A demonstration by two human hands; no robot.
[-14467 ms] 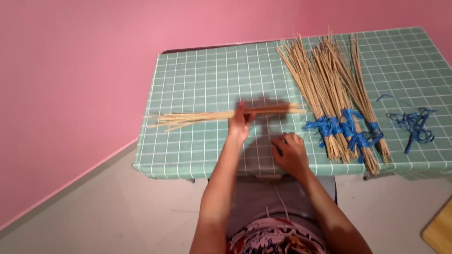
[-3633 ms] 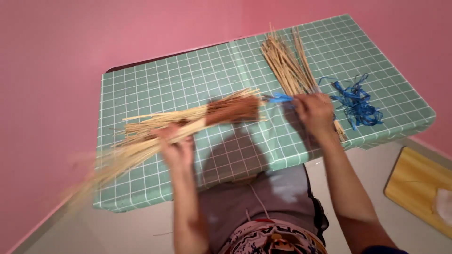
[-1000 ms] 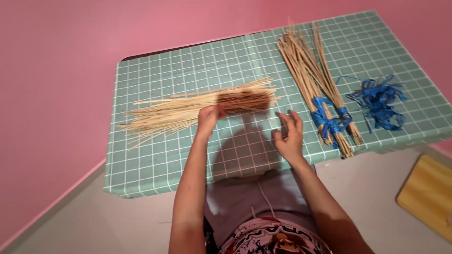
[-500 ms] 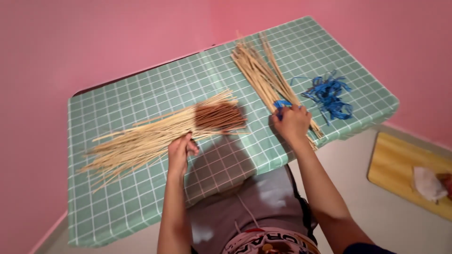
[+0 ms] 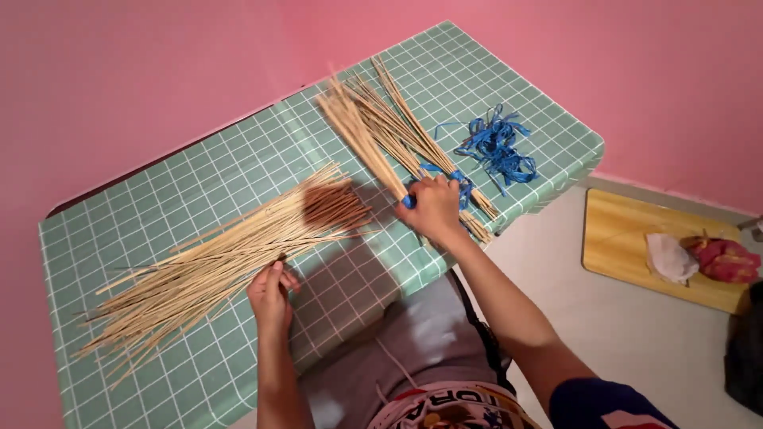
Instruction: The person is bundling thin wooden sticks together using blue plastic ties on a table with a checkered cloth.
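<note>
Right hand [image 5: 433, 208] closed over the blue tie [image 5: 459, 179] of the bound sticks [image 5: 380, 131], near the surface's [image 5: 199, 183] right front corner. Left hand [image 5: 269, 291] loosely curled, fingertips touching the near side of the loose sticks [image 5: 230, 250]; hard to tell whether any stick is actually pinched.

Risks: butt ends of the bound sticks reaching the front edge, so a pull toward the body could tip the bundle off onto the floor. Loose sticks fanned wide toward the left edge (thin tips close to the drop); a sweep of the left hand could roll some over. Ribbon pile [image 5: 497, 147] just beside the right hand, easy to snag.

Open room: bare cloth between both hands, more along the far left. Little margin on the right.
</note>
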